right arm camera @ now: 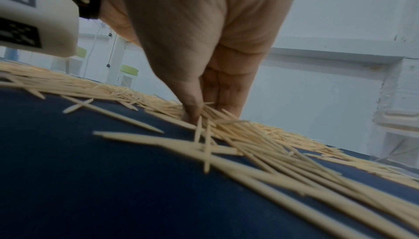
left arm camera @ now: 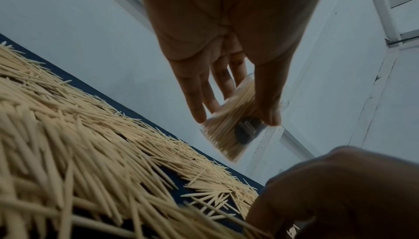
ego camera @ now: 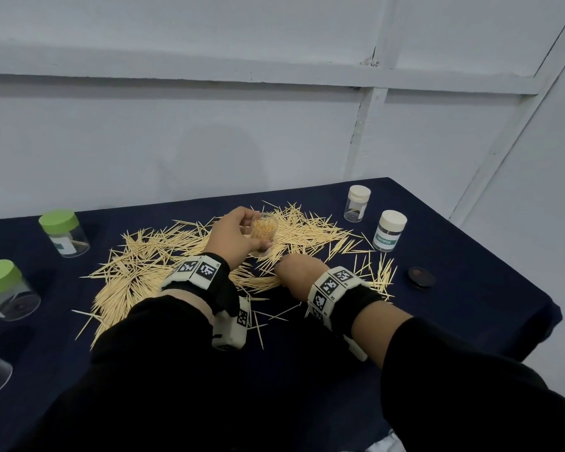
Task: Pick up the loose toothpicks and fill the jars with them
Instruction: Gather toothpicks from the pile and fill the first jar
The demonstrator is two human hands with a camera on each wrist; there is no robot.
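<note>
Fingers (right arm camera: 192, 106) pinch loose toothpicks (right arm camera: 249, 135); left hand (ego camera: 232, 236) grips jar (ego camera: 264, 234).

You're in a bare staging room, not a home: plain white panelled walls (ego camera: 242, 132), one desk (ego camera: 470, 230) under dark blue cloth, and coded tracking bands (ego camera: 331, 287) on both wrists.
</note>
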